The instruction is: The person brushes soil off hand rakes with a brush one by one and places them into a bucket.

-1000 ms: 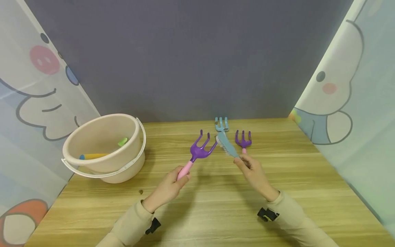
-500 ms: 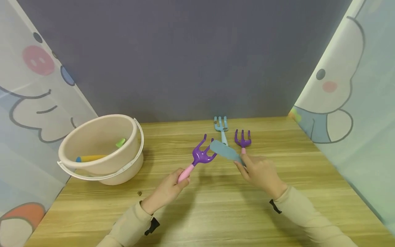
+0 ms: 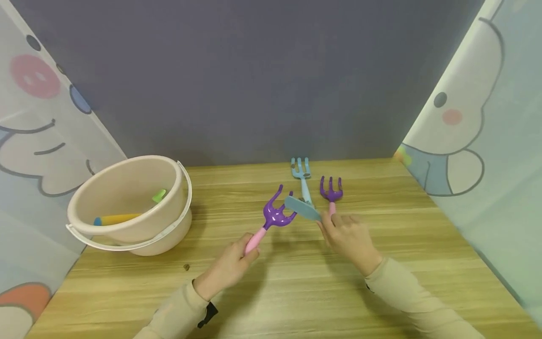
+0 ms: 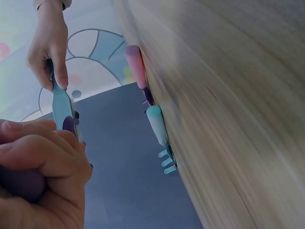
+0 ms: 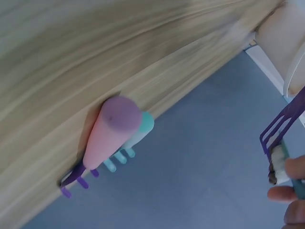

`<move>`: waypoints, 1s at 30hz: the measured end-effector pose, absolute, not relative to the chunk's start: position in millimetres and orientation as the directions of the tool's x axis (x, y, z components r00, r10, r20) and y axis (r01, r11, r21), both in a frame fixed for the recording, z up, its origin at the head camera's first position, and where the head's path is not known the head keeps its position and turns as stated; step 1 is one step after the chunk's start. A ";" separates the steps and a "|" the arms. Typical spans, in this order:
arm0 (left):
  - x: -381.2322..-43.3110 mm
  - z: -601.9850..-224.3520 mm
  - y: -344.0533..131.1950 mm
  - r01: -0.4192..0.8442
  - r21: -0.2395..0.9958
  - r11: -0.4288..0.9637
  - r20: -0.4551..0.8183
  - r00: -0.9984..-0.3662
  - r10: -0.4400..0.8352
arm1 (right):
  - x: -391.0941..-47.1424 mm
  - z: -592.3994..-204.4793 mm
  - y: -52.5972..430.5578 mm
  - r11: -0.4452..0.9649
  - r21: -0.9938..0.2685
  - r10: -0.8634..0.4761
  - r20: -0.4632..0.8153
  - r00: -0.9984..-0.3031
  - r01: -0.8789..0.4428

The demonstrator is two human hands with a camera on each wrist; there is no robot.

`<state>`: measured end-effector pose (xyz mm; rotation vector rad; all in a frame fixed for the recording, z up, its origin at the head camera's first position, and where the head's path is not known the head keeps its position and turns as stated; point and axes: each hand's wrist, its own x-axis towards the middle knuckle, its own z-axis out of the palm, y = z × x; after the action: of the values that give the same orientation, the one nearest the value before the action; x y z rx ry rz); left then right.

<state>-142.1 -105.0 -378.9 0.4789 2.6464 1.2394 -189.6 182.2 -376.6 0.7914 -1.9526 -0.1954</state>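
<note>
My left hand (image 3: 228, 268) grips the pink handle of a purple toy hand rake (image 3: 275, 215), its tines raised and pointing away. In my right hand (image 3: 349, 238) is a blue brush (image 3: 302, 208), pinched by its handle, with white bristles (image 5: 278, 164) turned down. The brush head overlaps the rake's tines in the head view; in the right wrist view bristles and tines meet. Something dark and small clings by the bristles. Beyond the hands a light blue rake (image 3: 301, 175) and a second purple rake (image 3: 331, 194) with a pink handle lie on the table.
At the left stands a cream bucket (image 3: 127, 188) with a white handle, holding a yellow tool with a blue end (image 3: 114, 219) and a green piece (image 3: 159, 196). A small brown crumb (image 3: 186, 267) lies on the wooden table (image 3: 296, 301). A grey panel (image 3: 262, 84) rises behind.
My right hand has turned over and brought the brush left and down onto the held rake's tines. The left hand stays nearly in place. The view has shifted slightly.
</note>
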 end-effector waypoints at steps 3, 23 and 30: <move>-143.2 -377.9 -104.4 0.214 0.774 0.596 -0.023 -0.931 0.364 | -190.0 -378.0 177.6 0.808 0.399 -0.554 0.765 -0.328 -0.433; -147.8 -381.5 -100.8 0.176 0.806 0.565 -0.025 -0.944 0.329 | -193.9 -375.6 178.4 0.418 -0.883 -0.165 0.158 -0.973 -0.214; -147.0 -381.5 -100.3 0.177 0.805 0.566 -0.018 -0.947 0.321 | -192.5 -369.5 182.8 0.066 -0.996 -0.276 -0.073 -0.959 0.057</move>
<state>-147.0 -100.3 -381.5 0.4228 2.6338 1.3258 -192.5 182.8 -369.5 0.2591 -2.4561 2.3178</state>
